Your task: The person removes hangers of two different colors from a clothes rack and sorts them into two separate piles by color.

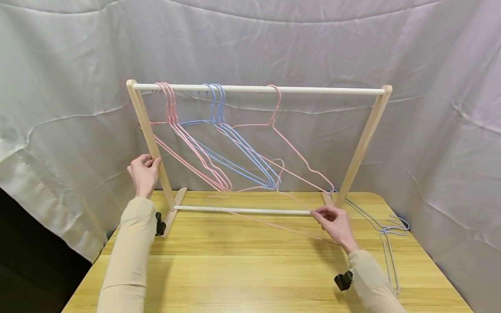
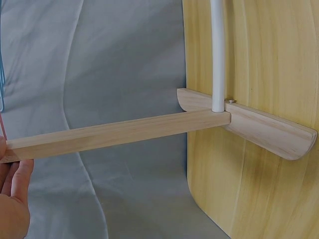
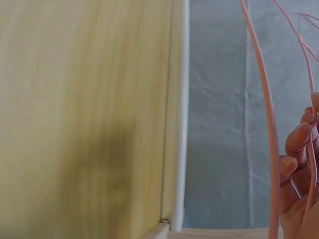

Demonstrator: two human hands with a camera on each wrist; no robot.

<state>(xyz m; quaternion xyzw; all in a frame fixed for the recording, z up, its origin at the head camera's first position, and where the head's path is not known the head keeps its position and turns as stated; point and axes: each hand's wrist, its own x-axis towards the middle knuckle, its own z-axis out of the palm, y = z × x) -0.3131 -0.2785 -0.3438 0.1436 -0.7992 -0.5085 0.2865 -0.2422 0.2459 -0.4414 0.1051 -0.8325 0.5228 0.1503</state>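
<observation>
My left hand (image 1: 144, 174) grips the left wooden post (image 1: 146, 124) of a clothes rack partway up, thumb and fingers on either side in the left wrist view. My right hand (image 1: 334, 224) holds a thin pink clothes hanger (image 1: 274, 225) at one end, in front of the rack's low right side. This hanger's hook points up and its long bar slants across the lower white rail (image 1: 250, 211). In the right wrist view the pink wire (image 3: 266, 94) runs past the fingers. On the white top rail (image 1: 328, 90) hang several pink hangers (image 1: 172, 104), blue hangers (image 1: 221, 104) and one separate pink hanger (image 1: 290, 144).
Grey-blue hangers (image 1: 385, 228) lie on the wooden table (image 1: 242, 274) at the right, beyond the right post (image 1: 364, 141). The rack stands on wooden feet (image 2: 269, 132) near the back edge. A grey curtain (image 1: 250, 48) hangs behind it.
</observation>
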